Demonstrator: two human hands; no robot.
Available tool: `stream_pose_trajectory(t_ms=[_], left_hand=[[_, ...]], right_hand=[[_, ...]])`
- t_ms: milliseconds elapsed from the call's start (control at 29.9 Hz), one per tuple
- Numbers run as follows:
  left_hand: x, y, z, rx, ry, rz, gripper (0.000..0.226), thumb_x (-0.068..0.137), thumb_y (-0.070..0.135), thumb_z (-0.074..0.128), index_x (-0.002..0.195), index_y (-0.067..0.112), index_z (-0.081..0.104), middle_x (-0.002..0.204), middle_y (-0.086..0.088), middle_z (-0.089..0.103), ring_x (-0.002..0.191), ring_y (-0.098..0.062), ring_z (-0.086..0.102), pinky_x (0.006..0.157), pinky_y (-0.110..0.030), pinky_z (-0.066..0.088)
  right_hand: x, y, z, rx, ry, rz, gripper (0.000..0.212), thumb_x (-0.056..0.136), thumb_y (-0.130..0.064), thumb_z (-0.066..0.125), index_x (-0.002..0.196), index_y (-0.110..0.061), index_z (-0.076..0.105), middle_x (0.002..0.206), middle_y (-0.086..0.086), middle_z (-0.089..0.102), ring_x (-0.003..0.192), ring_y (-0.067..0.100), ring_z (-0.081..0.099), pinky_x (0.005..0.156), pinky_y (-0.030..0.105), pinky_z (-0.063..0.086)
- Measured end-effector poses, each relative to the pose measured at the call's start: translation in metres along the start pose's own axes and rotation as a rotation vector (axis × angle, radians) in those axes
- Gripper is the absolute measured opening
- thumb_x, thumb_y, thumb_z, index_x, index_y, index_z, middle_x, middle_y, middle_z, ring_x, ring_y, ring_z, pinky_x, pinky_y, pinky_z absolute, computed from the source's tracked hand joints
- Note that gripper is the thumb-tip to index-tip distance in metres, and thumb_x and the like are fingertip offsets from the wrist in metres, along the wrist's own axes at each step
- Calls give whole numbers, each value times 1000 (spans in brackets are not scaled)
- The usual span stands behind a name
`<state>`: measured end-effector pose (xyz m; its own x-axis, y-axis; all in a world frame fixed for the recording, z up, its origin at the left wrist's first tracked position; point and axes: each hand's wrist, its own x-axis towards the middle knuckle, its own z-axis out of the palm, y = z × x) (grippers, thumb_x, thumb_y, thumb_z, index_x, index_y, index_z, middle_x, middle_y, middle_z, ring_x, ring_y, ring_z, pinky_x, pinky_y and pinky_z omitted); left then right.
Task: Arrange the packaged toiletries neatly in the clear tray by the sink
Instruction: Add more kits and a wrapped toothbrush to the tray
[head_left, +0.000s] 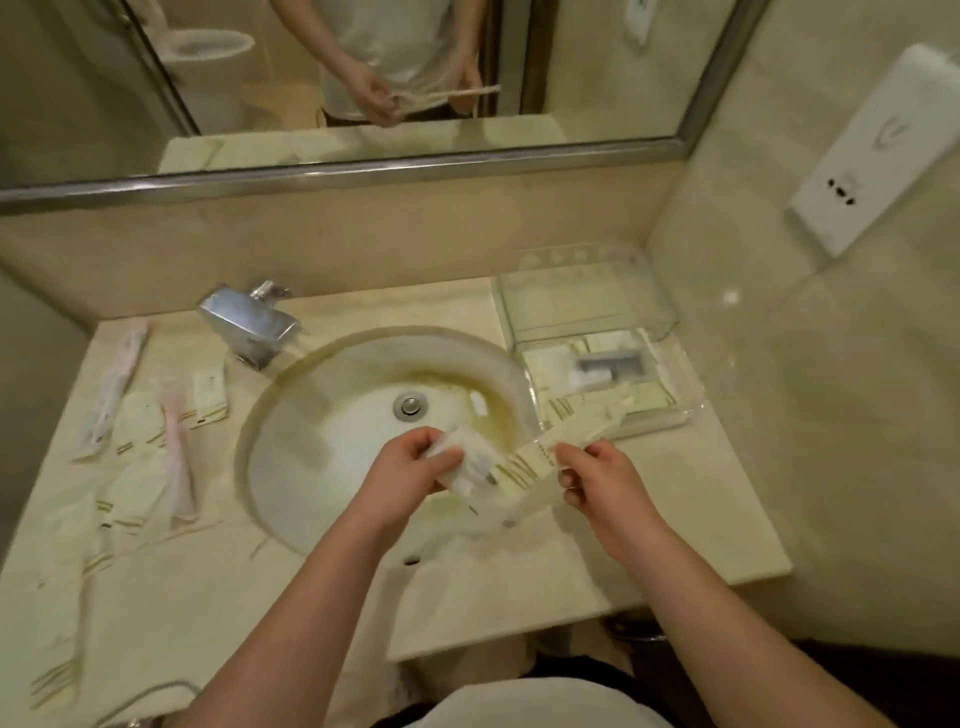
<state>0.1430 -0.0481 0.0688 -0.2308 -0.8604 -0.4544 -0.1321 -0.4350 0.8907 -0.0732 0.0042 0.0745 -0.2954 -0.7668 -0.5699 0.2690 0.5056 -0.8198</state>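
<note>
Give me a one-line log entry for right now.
left hand: holding packet | right hand: holding long packet | tray: partly filled | loose packets: left of sink

chrome faucet (248, 325) behind stained basin (332, 415); mirror (337, 78) above; white wall socket plate (878, 150) on right.

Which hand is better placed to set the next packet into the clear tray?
Right hand: it grips the long cream striped packet pointing toward the clear plastic tray on that side; the left hand holds packets over the sink.
</note>
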Motion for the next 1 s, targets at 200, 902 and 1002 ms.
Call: stream_pose_trajectory(t_ms=[200,902,1002], left_hand=[[30,19,82,-40,-109,-74,13,90,2,58,100,-6,60,89,-15,67,82,-25,65,74,-30,55],[103,49,112,-36,196,-139,7,89,1,56,87,7,59,89,-11,65,78,-25,65,70,-34,58],[110,51,114,-16,154,-98,11,87,0,57,85,10,62,90,-9,67,82,-26,67,77,-40,57]], right_hand=[[36,-8,-68,71,79,31,12,84,-15,70,86,-12,58,73,4,62,60,11,62,51,27,44],[108,-49,-70,-438,294,176,18,83,-24,67,73,-9,72,54,-5,67,32,0,53,41,18,37],[105,-51,-78,-677,290,165,22,78,-30,67,63,-14,71,48,-6,66,43,10,62,49,22,46]])
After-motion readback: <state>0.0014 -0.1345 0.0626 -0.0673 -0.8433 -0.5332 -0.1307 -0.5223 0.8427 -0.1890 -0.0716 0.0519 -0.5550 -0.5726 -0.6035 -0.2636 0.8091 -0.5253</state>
